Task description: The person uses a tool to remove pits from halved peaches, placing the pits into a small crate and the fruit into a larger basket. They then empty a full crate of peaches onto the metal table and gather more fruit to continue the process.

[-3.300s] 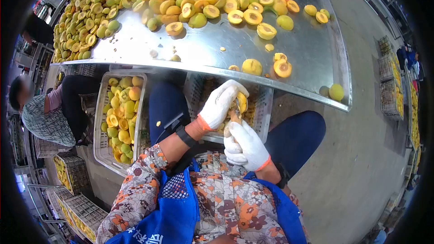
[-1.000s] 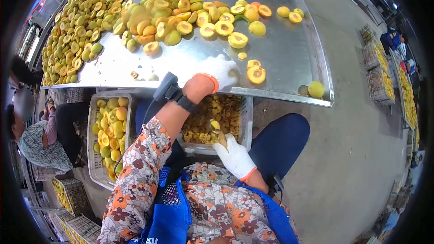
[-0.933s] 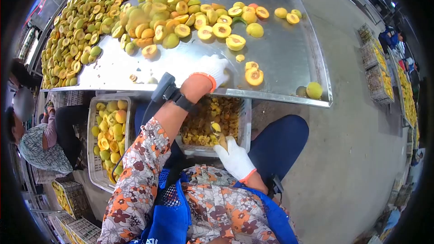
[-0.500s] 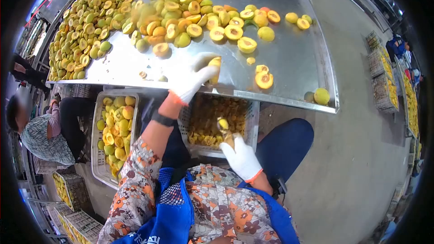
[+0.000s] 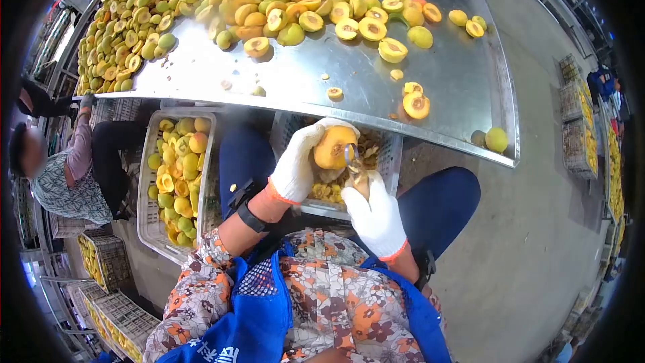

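Note:
My left hand [image 5: 297, 163], in a white glove with an orange cuff, is closed around a yellow peach half [image 5: 332, 148] above a crate between my knees. My right hand [image 5: 377, 220], gloved the same way, grips the handle of a pitting knife [image 5: 359, 180]. The knife's curved metal end touches the right side of the peach half. Beneath both hands, the crate [image 5: 398, 161] holds yellow scraps and brownish pits, partly hidden by my hands and the peach.
Many cut peaches [image 5: 289, 7] lie heaped on the metal table [image 5: 457, 87] ahead. A crate of peach pieces [image 5: 143, 208] stands to my left. Beyond it sits another person [image 5: 70, 188]. More filled crates [image 5: 579, 144] are stacked at far right.
My left hand has come back from the table edge with the peach half. My right hand has risen slightly, bringing the pitting knife against it. The camera view has shifted a little.

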A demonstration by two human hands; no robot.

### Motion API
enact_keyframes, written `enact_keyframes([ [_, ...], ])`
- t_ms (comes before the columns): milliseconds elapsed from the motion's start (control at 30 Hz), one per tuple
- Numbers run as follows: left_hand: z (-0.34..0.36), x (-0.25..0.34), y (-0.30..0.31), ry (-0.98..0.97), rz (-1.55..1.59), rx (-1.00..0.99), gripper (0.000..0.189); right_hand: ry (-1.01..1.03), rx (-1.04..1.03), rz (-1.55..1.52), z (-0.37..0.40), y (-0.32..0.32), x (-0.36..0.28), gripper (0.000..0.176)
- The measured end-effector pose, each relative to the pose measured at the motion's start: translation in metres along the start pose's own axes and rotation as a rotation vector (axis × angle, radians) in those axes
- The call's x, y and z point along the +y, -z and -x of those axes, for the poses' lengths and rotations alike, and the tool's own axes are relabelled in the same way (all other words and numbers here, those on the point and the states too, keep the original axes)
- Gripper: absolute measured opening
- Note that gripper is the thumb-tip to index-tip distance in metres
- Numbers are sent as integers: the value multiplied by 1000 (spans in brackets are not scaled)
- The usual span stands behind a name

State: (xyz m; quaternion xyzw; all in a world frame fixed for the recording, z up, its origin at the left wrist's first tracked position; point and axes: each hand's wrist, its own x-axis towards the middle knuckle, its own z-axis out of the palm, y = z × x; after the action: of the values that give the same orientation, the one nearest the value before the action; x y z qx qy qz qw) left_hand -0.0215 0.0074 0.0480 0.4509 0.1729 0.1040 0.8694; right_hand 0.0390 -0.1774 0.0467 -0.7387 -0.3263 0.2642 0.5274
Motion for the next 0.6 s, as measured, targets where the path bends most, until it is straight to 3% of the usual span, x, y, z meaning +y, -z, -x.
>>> enact_keyframes([
  [33,0,-1,-2,-36,-95,-4,55,148,-7,143,0,-1,3,24],
  [133,-2,-8,-8,-180,-203,-13,53,328,-23,384,2,-4,6,22],
  [167,-2,-11,-2,-197,-178,-75,39,358,-31,480,3,-6,7,21],
  [300,0,-15,-3,-199,-303,17,46,244,-37,400,8,-11,11,22],
  [367,-3,-10,9,-153,-555,-112,39,524,-12,529,10,-10,19,22],
  [400,-6,-12,16,-154,-555,-112,39,525,-12,530,11,-11,16,22],
  [433,-9,-18,24,-55,-398,-127,41,145,-58,178,12,-13,11,24],
  [500,-12,-14,27,162,-172,-138,45,-231,-101,-179,12,-15,10,26],
  [533,-10,-8,18,162,-174,-138,45,-274,-89,-211,11,-15,13,30],
  [600,-6,-7,-5,-121,-198,-75,42,-324,-72,-248,8,-13,22,33],
])
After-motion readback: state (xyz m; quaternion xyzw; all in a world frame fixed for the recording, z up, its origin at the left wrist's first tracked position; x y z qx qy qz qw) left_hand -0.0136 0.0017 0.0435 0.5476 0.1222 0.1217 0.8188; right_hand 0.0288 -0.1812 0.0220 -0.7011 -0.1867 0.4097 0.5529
